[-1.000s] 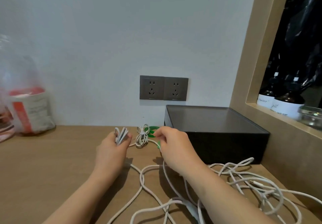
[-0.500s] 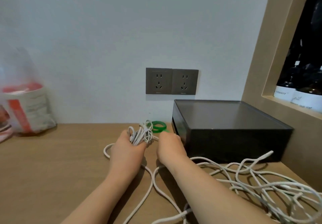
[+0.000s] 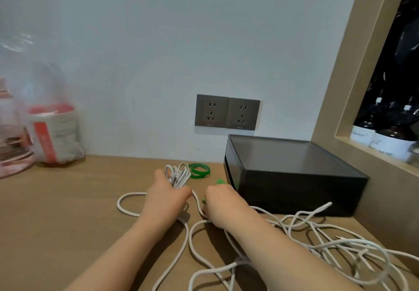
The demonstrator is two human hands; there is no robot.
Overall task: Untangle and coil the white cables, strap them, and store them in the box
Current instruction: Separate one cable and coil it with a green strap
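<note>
My left hand [image 3: 166,196] grips a small bundle of coiled white cable [image 3: 178,174] on the wooden table, the loops sticking up past my fingers. My right hand [image 3: 221,202] is just to its right, fingers curled round a green strap [image 3: 219,181] whose tip shows above the knuckles. A green band [image 3: 199,170] lies flat behind the bundle. Loose white cables [image 3: 317,243] trail from my hands and tangle at the front right. The black box [image 3: 292,173] stands at the right, its lid closed.
Two grey wall sockets [image 3: 227,114] sit above the box. A plastic bag [image 3: 48,132] with packets stands at the back left. A wooden niche frame [image 3: 340,114] with dark bottles [image 3: 390,141] bounds the right side.
The left hand has gathered the small coil that lay on the table into its bundle. The right hand drew back from the green band toward me, holding a green strap.
</note>
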